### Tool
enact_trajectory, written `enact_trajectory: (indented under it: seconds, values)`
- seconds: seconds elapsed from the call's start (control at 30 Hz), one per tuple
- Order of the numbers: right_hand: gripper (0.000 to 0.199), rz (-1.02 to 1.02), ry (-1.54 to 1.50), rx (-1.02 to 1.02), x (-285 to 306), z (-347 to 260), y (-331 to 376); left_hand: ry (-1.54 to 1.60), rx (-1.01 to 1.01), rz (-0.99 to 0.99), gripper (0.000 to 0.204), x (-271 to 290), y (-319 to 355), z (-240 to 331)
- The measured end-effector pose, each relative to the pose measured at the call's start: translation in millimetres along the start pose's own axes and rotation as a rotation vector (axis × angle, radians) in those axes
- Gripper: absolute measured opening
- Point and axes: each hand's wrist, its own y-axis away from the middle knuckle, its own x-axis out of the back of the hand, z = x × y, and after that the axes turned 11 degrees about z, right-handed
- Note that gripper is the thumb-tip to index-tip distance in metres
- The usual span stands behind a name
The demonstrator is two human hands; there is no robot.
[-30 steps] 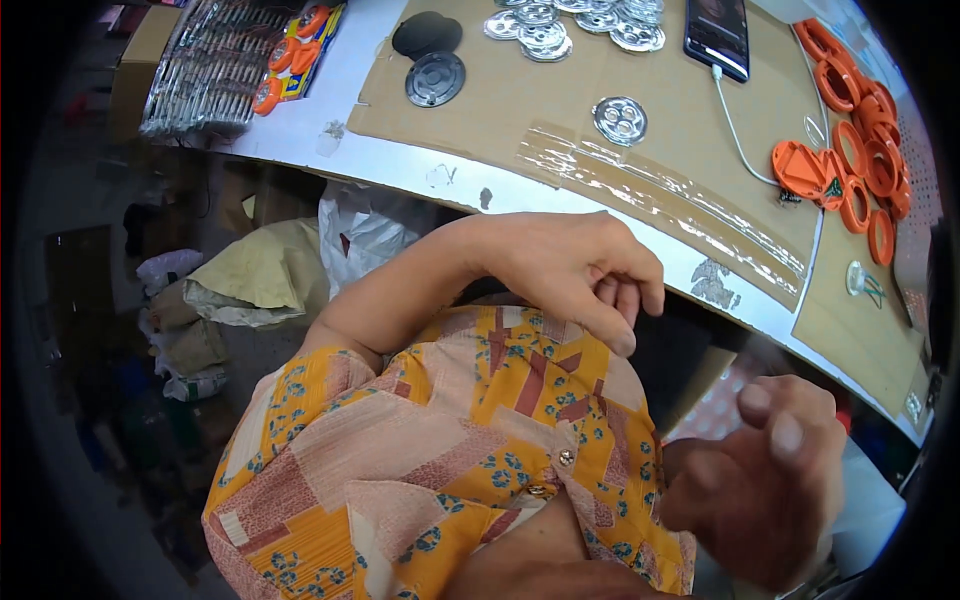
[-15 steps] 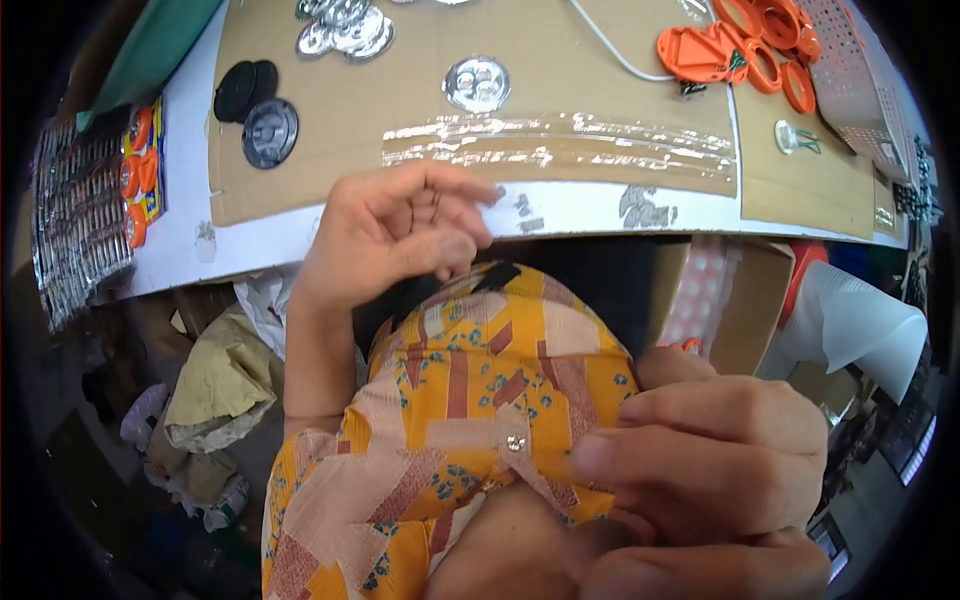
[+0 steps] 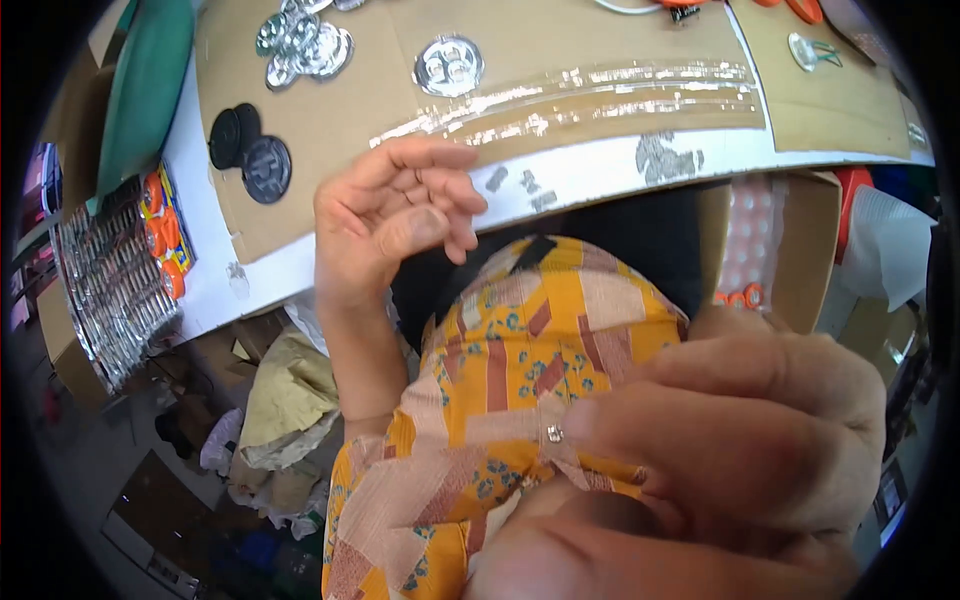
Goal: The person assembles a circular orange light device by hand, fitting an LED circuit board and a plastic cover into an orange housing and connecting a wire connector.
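My left hand (image 3: pixel 390 215) is raised in front of the white table edge (image 3: pixel 600 175), palm toward me, fingers loosely curled and apart, with nothing in it. My right hand (image 3: pixel 740 430) fills the lower right, very close to the camera and blurred. Its fingers lie together and point left, with the tips on my orange patterned garment (image 3: pixel 530 350) beside a small metal snap (image 3: pixel 553 433). Whether the right hand grips anything is hidden.
Cardboard sheets (image 3: pixel 600 40) cover the table, with strips of shiny tape (image 3: pixel 600 95), a round silver lid (image 3: pixel 449 66), a heap of silver lids (image 3: pixel 305 45) and black discs (image 3: pixel 250 160). Packs of lids (image 3: pixel 120 270) lie at left. A cardboard box (image 3: pixel 790 250) stands under the table.
My left hand has lifted off my chest toward the table edge and opened its fingers. My right hand has come closer to the camera, onto the garment.
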Motion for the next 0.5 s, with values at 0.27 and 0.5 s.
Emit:
enact_trajectory:
  seconds: [0.27,0.5]
  values:
    - [0.042,-0.035,-0.037,0.168,-3.5,13.2,-11.5,-0.006,0.04,0.009,0.044,1.9,6.1,3.1]
    - [0.04,0.03,-0.011,0.238,-9.2,10.0,-10.1,0.061,-0.026,-0.001,0.047,3.4,11.5,-2.8]
